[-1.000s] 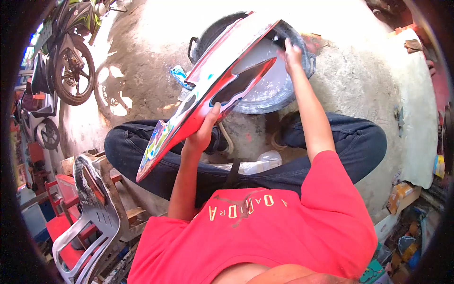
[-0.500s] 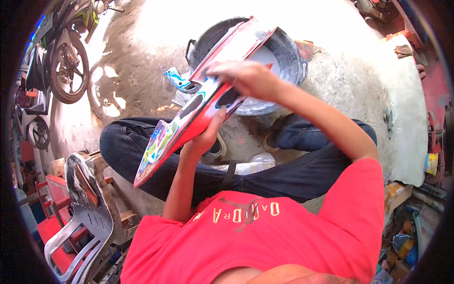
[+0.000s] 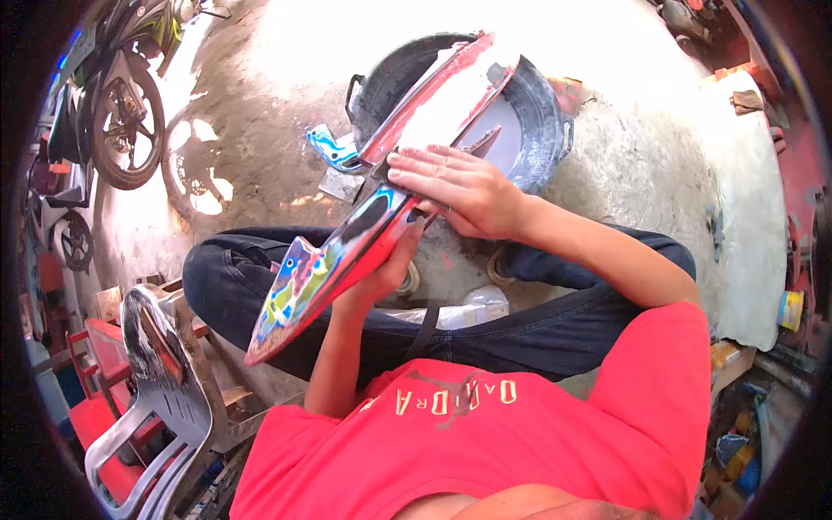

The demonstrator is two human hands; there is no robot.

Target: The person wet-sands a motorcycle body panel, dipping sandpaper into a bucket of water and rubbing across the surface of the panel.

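A long, pointed motorcycle body panel (image 3: pixel 303 282), red with multicoloured patches and a pale, worn far part, slants across my lap and over a basin. My left hand (image 3: pixel 387 275) grips its lower edge from beneath, thumb against the side. My right hand (image 3: pixel 464 186) lies over the panel's middle, fingers together and stretched across it. A dark piece that looks like sandpaper (image 3: pixel 380 168) shows at its fingertips, mostly hidden by the hand. The round black basin (image 3: pixel 542 130) holds cloudy, greyish liquid beneath the panel's far end.
A smaller blue-and-white panel piece (image 3: pixel 329 149) lies on the concrete floor left of the basin, near a flat grey piece (image 3: pixel 341 185). A worn plastic chair (image 3: pixel 178 407) stands at left. Motorcycle wheels (image 3: pixel 128 121) are at upper left, and a pale slab (image 3: pixel 750 234) at right.
My right hand has slid down and slightly right along the panel, from a blurred position to a sharper one. The panel has shifted slightly right, its near tip lower.
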